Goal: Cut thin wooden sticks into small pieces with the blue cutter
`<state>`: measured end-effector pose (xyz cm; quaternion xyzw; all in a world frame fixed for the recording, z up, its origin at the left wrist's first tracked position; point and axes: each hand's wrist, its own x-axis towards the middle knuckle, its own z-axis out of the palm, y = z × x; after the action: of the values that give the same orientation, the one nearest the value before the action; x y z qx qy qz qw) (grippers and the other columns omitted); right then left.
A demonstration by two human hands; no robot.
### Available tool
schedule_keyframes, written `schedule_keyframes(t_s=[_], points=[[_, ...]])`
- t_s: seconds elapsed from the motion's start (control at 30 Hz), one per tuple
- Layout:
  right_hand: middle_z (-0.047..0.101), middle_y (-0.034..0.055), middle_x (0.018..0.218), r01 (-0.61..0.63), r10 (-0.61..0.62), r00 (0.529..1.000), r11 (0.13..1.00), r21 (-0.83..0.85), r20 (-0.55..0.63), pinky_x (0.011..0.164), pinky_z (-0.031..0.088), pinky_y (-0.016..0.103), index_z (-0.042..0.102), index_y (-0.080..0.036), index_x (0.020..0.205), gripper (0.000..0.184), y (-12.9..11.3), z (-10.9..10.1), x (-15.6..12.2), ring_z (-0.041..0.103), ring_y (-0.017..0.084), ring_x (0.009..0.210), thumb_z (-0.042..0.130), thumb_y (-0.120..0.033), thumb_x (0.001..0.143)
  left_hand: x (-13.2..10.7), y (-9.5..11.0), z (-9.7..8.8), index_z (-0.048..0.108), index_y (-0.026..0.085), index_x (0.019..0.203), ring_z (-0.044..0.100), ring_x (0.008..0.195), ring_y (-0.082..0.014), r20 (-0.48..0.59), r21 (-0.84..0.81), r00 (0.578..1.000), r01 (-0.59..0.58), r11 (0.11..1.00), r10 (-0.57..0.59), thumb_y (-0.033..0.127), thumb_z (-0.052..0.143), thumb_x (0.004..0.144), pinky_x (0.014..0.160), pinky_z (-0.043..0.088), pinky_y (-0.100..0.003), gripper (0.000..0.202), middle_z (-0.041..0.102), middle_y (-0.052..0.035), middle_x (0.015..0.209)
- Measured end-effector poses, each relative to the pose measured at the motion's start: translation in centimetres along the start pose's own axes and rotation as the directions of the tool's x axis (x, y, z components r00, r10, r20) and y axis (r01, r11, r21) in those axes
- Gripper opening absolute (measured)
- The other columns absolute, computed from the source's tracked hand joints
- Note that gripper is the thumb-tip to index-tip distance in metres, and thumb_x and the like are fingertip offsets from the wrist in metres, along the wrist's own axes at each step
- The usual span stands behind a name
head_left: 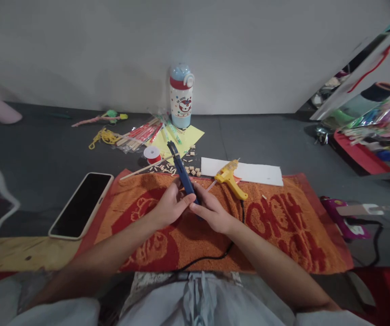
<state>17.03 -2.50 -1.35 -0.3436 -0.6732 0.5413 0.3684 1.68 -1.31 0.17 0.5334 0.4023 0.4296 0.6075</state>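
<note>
A blue-handled tool (180, 170) with a dark tip points away from me over an orange and red towel (276, 226). My right hand (211, 213) is closed round its handle. My left hand (169, 206) is closed beside it, fingers pinched against the handle's left side. A thin wooden stick (144, 170) lies just beyond the towel, near the tool's tip. Small cut wooden pieces (190, 170) are scattered around the tip.
A yellow glue gun (229, 179) with a black cord lies right of my hands, by a white sheet (249, 171). A phone (81, 204) lies at the left. A red thread spool (152, 155), yellow paper (188, 136), packed sticks (140, 135) and a bottle (180, 96) stand farther back. Craft supplies (368, 131) crowd the right.
</note>
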Motion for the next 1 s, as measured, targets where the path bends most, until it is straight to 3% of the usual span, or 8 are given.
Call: schedule_keyframes(t_s=[0.37,0.63,0.77,0.9,1.0], points=[[0.054,0.0087,0.126,-0.052,0.051,0.999,0.995,0.087,0.012,0.106,0.035,0.042,0.038,-0.02,0.136,0.062,-0.51,-0.14,0.32,0.048,0.026,0.119,0.05,-0.055,0.086,0.14,0.34,0.18,0.047,0.017,0.103,0.056,0.09,-0.018,-0.029,0.002,0.999,0.042,0.999,-0.042,0.051,0.07,0.069,0.082,0.046,-0.032,0.054,0.057,-0.0062,0.099],[0.054,0.0095,0.123,-0.103,0.104,0.995,0.967,0.233,0.01,0.105,0.037,0.04,0.04,-0.02,0.131,0.063,-0.59,-0.01,0.35,0.047,0.024,0.122,0.061,-0.049,0.079,-0.04,0.97,-0.12,0.045,0.018,0.1,0.052,0.066,-0.0101,0.042,-0.018,0.99,0.132,0.991,-0.131,0.049,0.072,0.068,0.058,0.043,-0.024,0.051,0.053,0.0015,0.079],[0.051,0.0106,0.13,-0.104,0.11,0.994,0.967,0.234,-0.012,0.105,0.038,0.04,0.04,-0.019,0.132,0.063,-0.36,0.05,0.5,0.049,0.024,0.121,0.063,-0.038,0.077,-0.18,0.75,-0.03,0.046,0.019,0.103,0.056,0.075,-0.0128,0.019,-0.018,0.994,0.109,0.994,-0.109,0.048,0.071,0.069,0.067,0.046,-0.025,0.052,0.055,0.0005,0.082],[0.057,0.009,0.121,-0.128,0.131,0.991,0.982,0.137,-0.01,0.098,0.043,0.04,0.045,-0.017,0.125,0.054,-0.19,-0.1,0.67,0.056,0.023,0.11,0.062,-0.025,0.074,-0.34,0.47,0.27,0.047,0.019,0.109,0.058,0.091,-0.0174,0.006,-0.003,0.996,0.086,0.996,-0.086,0.047,0.072,0.068,0.082,0.047,-0.03,0.056,0.058,-0.0051,0.1],[0.06,0.008,0.113,-0.129,0.13,0.991,0.989,0.067,-0.016,0.093,0.047,0.039,0.047,-0.016,0.121,0.051,-0.3,-0.12,0.7,0.059,0.023,0.103,0.062,-0.022,0.073,-0.45,0.29,0.3,0.047,0.018,0.112,0.058,0.092,-0.0187,0.011,0.024,0.993,0.115,0.993,-0.115,0.048,0.072,0.068,0.083,0.047,-0.032,0.059,0.058,-0.0071,0.104]])
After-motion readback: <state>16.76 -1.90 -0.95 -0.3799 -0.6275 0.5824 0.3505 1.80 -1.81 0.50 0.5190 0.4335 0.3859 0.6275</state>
